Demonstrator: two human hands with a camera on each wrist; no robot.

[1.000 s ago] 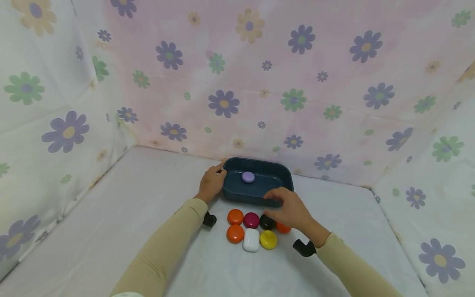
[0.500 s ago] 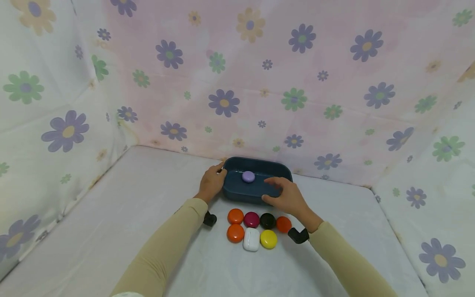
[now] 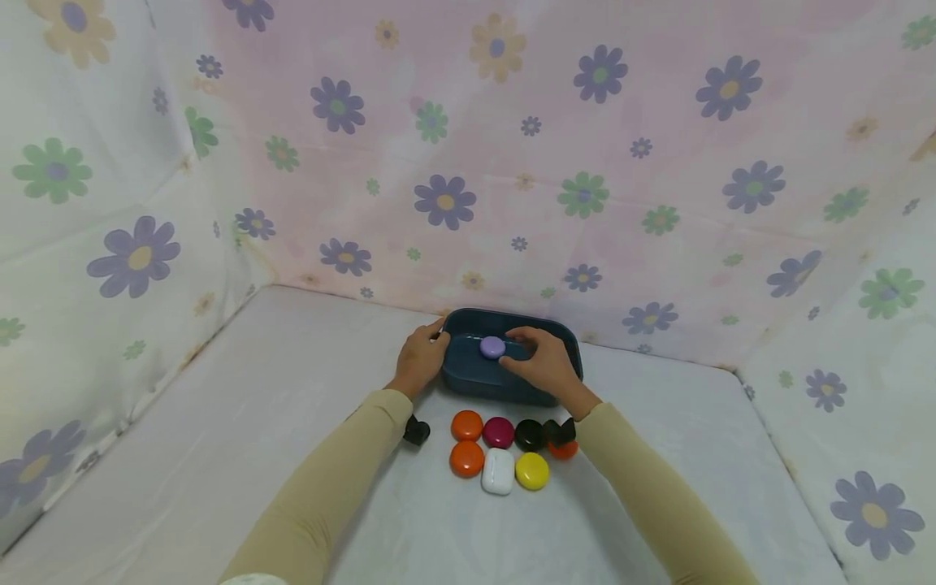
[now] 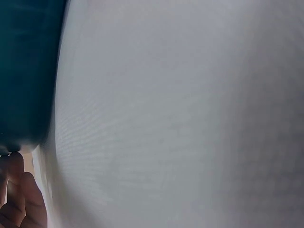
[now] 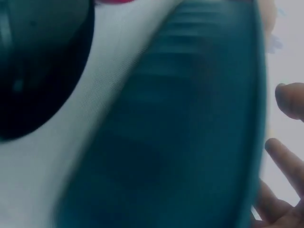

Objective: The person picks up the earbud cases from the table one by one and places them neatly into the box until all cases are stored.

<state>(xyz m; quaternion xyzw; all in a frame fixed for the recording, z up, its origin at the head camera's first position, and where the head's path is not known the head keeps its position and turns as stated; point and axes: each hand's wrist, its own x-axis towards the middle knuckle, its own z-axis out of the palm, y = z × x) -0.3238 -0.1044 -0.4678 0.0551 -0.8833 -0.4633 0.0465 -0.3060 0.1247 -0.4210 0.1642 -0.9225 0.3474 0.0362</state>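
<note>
A deep teal rectangular dish [image 3: 504,388] stands near the back wall, with a small glossy lilac round piece [image 3: 492,348] inside it. My left hand [image 3: 420,357] grips the dish's left end, thumb at the rim; in the left wrist view its fingers [image 4: 33,199] lie against the end wall. Over the right half of the dish reaches my right hand [image 3: 544,361], thumb and forefinger spread apart just right of the lilac piece. The right wrist view shows the gap between that thumb and forefinger beyond the dish wall [image 5: 180,128].
In front of the dish lie two orange round pieces [image 3: 467,426], a crimson one [image 3: 499,433], a black one [image 3: 530,435], a yellow one [image 3: 531,471] and a white rounded rectangular one [image 3: 499,471]. Another orange piece [image 3: 563,449] is partly hidden by the right wrist's camera.
My right hand has moved from the dish's near right rim forward and left into the dish, up to the lilac piece. My left hand has stayed on the dish's left end.
</note>
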